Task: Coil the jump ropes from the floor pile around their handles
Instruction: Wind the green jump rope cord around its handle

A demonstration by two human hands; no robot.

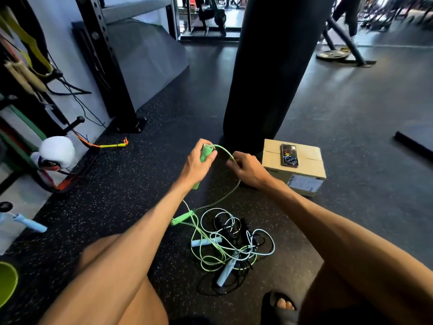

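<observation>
Main hazard: the green rope [224, 150] runs from the raised handle down into the floor pile [222, 250], low and centre in the frame, where its loops are interlaced with a pale blue rope [273, 245] and a black rope [221, 223]. Any firm pull for slack would likely drag those two along or tighten a crossing into a knot. Second hazard: the other green handle [182, 218] lies loose on the floor [140, 195] at the near edge of the pile, so it may snag or whip about as cord is drawn in. Third: turns laid slack on a smooth grip could slide off the end, and uneven tension from the guiding hand would cause that. Condition of hands: the left hand [199, 159], at centre frame, is closed around the upright green handle [206, 153], with the handle's lower end showing below the palm. The right hand [248, 170], just to its right, pinches the cord between curled fingers, and a short arc of cord spans the gap between the two hands. No turns are visible on the handle — coiling appears to be at its start. The cord itself is thin, light green, flexible and apparently unkinked where it is visible. A cardboard box [304, 171] with a phone [289, 154] on top sits right of centre, near the right hand but apart from it.
</observation>
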